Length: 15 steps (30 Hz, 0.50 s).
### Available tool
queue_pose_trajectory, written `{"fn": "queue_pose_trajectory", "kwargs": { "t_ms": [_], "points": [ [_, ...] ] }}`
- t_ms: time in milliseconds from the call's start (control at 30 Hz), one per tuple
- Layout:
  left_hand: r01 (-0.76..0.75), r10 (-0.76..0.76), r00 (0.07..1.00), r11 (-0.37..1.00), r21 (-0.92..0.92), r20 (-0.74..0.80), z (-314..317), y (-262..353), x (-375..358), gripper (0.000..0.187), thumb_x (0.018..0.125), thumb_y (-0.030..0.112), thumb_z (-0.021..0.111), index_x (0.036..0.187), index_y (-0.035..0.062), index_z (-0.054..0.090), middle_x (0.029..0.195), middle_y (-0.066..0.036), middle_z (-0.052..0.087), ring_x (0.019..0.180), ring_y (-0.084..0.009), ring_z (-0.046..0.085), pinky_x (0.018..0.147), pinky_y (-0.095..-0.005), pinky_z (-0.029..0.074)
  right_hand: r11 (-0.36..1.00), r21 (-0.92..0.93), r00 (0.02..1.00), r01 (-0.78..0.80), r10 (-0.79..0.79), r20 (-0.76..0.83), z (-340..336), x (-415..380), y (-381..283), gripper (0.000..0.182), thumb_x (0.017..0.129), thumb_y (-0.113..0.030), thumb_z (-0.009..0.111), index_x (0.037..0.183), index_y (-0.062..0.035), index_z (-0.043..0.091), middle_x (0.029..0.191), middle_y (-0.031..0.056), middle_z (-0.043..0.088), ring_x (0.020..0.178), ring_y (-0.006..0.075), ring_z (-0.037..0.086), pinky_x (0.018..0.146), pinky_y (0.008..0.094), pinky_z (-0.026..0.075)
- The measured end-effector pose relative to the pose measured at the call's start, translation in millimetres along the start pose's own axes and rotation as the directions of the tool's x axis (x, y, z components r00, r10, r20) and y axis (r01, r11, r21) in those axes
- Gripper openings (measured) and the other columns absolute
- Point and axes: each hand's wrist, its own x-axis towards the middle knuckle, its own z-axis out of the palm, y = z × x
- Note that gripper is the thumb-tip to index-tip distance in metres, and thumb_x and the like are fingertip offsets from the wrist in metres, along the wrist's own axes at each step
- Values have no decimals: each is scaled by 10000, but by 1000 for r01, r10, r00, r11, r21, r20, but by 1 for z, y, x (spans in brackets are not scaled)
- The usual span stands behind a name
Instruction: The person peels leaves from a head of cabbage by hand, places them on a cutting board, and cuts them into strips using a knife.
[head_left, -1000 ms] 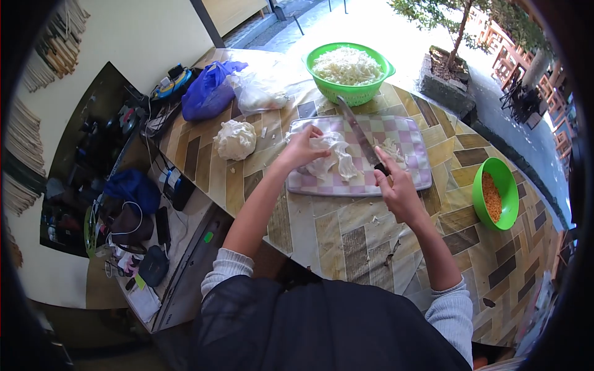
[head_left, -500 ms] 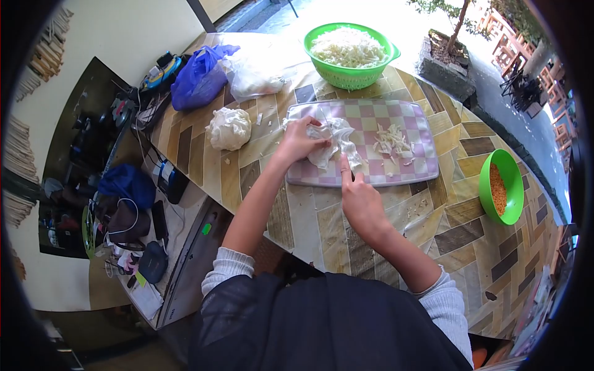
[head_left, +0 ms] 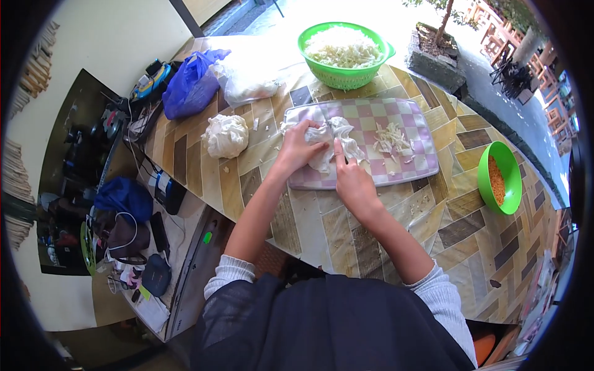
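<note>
My left hand [head_left: 299,148] presses down on pale cabbage leaves [head_left: 321,162] at the left half of a pink-and-white checkered cutting board [head_left: 422,166]. In my right hand [head_left: 356,187] is a knife [head_left: 328,116], its thin blade pointing away from me between the held leaves and a loose cabbage piece [head_left: 348,145]. My index finger stretches along the knife; most of the handle is hidden. To the right on the board lies a small heap of cabbage shreds [head_left: 391,139]. Left of the board sits a pale, rounded cabbage head [head_left: 225,136].
Beyond the board stands a green colander [head_left: 345,78] full of shredded cabbage. A green bowl [head_left: 516,176] with orange crumbs is at the right. Blue [head_left: 190,89] and clear plastic bags [head_left: 249,93] lie at the back left. The table edge curves close to my body.
The knife and right hand have shifted slightly left, closer to my left hand. The whole view has turned a little; my left hand still holds the leaves.
</note>
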Motion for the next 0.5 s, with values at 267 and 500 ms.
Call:
{"fn": "queue_pose_trajectory", "kwargs": {
  "t_ms": [267,500],
  "points": [
    [90,-29,987,912,401,-156,-63,-4,-8,594,803,268,746,1304,54,510,1218,-170,601,1160,-319,565,1038,-417,408,948,318,996,-36,8,88,-36,-31,17,586,906,-60,502,1452,30,309,913,293,639,781,427,661,728,466,531],
    [-265,210,952,929,257,222,-35,28,9,434,814,125,667,1234,89,564,1306,-108,534,1225,-282,501,1044,-444,373,771,633,986,-72,152,-73,-67,-57,38,391,901,-133,591,1238,19,465,871,264,645,811,415,641,750,437,483]
  ]
}}
